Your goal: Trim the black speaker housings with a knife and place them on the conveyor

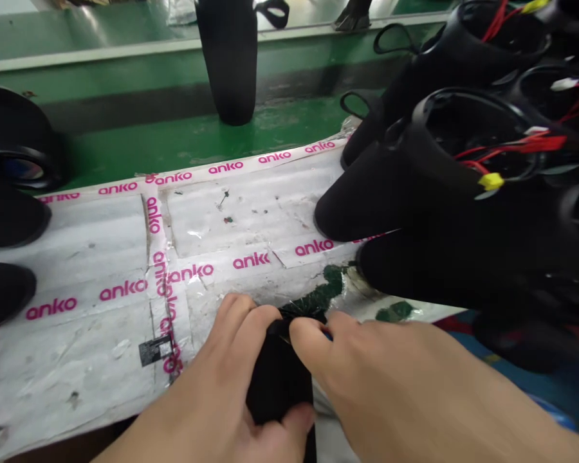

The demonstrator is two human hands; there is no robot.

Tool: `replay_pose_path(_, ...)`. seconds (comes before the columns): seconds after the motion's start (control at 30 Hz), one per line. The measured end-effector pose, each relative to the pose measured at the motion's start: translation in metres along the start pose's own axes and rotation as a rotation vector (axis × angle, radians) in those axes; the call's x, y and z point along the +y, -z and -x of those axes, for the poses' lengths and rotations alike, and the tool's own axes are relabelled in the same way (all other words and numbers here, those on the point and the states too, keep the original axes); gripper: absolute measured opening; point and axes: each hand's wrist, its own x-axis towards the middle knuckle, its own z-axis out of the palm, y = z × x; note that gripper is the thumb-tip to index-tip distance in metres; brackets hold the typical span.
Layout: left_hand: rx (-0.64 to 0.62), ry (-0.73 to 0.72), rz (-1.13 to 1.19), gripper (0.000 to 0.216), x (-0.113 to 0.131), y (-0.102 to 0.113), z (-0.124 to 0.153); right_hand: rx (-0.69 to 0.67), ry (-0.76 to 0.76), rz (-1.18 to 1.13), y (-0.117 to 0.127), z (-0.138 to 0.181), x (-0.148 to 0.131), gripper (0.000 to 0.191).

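Note:
A black fabric-covered housing (280, 376) stands at the lower middle, near the front edge of the work surface, and looks like the tapered ones around it. My left hand (236, 366) is wrapped round its side, thumb on the near face and fingers over the far side. At its upper rim, my right hand (338, 354) pinches the edge with the thumb and curled fingers. The hands cover most of the rim, so I cannot see exactly what the right fingers grip there.
Several black tapered housings (439, 186) with red wires and yellow connectors (491, 182) crowd the right. More black housings (9, 218) lie at the left. One stands upright (231, 64) on the green surface (174, 141) behind. White sheeting with pink anko tape (222, 212) covers the table.

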Motion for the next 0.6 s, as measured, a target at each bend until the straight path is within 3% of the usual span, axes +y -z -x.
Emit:
replay_pose_path(0.17,0.036,-0.094,0.023,0.043,0.000,-0.001,0.001,-0.218,0.002,0.028,0.002,-0.014,-0.003,0.028)
replay_pose_path(0.3,0.085,-0.118,0.050,0.039,-0.003,-0.004,0.001,-0.076,0.037,-0.002,-0.014,-0.001,0.004,0.034)
replay_pose_path(0.5,0.092,-0.117,0.129,0.038,0.000,-0.006,0.001,0.256,-0.013,0.024,-0.023,0.034,0.007,0.023)
replay_pose_path(0.6,0.115,-0.107,0.130,0.043,-0.001,-0.006,0.001,0.161,0.004,-0.014,-0.024,0.036,0.006,0.030)
